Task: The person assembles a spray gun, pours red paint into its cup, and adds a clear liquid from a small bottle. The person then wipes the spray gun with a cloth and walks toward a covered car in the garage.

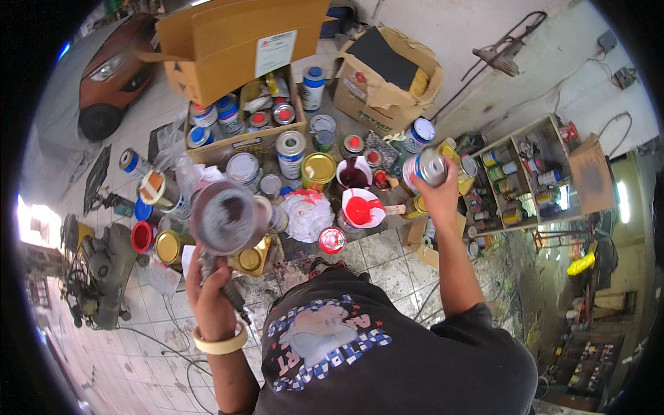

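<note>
My left hand (209, 294) is closed round the handle of a paint spray gun, whose wide round cup (228, 220) is uppermost and looks greyish inside. A cream ring like a tape roll (220, 343) circles my left wrist. Over at the right, my right hand (443, 192) grips a silver-topped metal can (429, 168) from its right side. Between the hands stand a white-rimmed cup of bright red paint (357, 209) with a stick across its edge and a cup of dark red paint (353, 174). Crumpled white cloth (306, 216) with red stains lies beside them.
Paint cans crowd the low bench, including a gold-lidded one (319, 168). Behind are an open cardboard box (238, 45) and a torn box (377, 97). A shelf unit (523, 176) stands right, a compressor-like machine (104, 277) left. Hoses cross the tiled floor (155, 346).
</note>
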Tool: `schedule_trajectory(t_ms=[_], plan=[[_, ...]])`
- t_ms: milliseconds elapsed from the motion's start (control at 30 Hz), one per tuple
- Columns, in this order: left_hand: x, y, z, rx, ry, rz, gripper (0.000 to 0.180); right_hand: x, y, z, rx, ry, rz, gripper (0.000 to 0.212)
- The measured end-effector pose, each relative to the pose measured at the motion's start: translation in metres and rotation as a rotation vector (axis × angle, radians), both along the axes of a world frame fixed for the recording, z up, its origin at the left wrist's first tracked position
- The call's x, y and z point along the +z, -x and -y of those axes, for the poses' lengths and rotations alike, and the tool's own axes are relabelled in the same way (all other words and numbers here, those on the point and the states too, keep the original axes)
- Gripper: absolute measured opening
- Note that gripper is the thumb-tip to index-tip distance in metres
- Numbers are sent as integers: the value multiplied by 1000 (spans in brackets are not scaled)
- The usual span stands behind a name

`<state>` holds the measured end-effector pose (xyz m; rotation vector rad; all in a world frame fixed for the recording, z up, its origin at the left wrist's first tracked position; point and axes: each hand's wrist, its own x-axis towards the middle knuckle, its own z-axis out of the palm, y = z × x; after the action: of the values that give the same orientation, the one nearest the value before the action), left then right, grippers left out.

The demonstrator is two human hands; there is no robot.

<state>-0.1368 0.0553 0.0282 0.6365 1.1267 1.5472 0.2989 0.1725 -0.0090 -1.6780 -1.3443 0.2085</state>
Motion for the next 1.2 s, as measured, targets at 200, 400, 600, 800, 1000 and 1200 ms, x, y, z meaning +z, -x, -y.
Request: schedule_trajectory(t_ms=[200, 400, 600, 800, 1000, 1200], plan=[[-6, 18, -4, -19, -45, 10, 50, -71, -38, 52, -165, 105, -90, 87], [8, 14, -14, 17, -36, -18, 39, -149, -30, 70, -201, 118, 81, 85], [21, 3, -8, 120, 5, -97, 42, -201, -10, 68, -200, 303, 185, 82], [23, 12, 4, 82, -42, -36, 41, -279, -17, 28, -172, 277, 87, 84], [19, 24, 28, 196, -37, -16, 34, -297, -12, 18, -143, 303, -22, 79], [13, 39, 62, 348, -20, -28, 33, -296, 27, 100, -147, 820, -111, 67]])
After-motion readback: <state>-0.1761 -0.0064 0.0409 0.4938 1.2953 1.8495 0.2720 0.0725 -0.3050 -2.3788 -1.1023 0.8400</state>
